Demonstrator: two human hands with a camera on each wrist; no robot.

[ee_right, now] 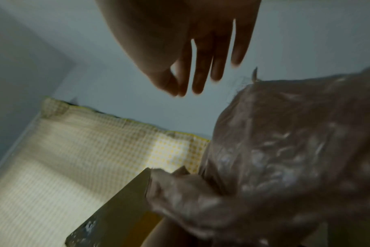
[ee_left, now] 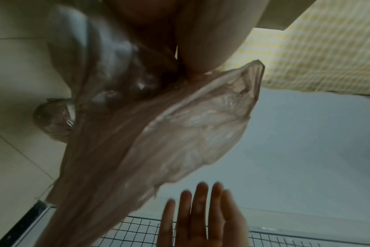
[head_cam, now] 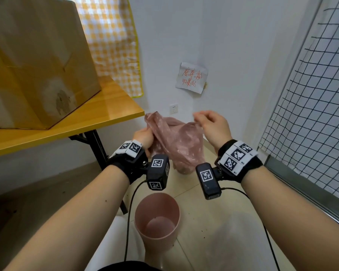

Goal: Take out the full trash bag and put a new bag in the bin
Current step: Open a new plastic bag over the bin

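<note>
A thin pink translucent new bag [head_cam: 176, 141] hangs in the air above the floor. My left hand [head_cam: 143, 136] grips its bunched left side; in the left wrist view the left fingers [ee_left: 196, 50] pinch the film of the bag [ee_left: 158, 133]. My right hand [head_cam: 209, 124] is right beside the bag's upper right edge, and its fingers [ee_right: 197, 80] are straight with nothing between them. The empty pink bin [head_cam: 157, 218] stands on the floor below my wrists. A tied full bag [ee_left: 51, 120] lies on the tiles beyond, partly hidden behind the new bag.
A yellow-topped table [head_cam: 110, 114] with a large cardboard box [head_cam: 37, 61] stands at the left, its black leg [head_cam: 98, 151] near the bin. A wire mesh panel [head_cam: 311, 114] closes the right side. The wall ahead carries a paper note [head_cam: 191, 78] and a socket [head_cam: 173, 108].
</note>
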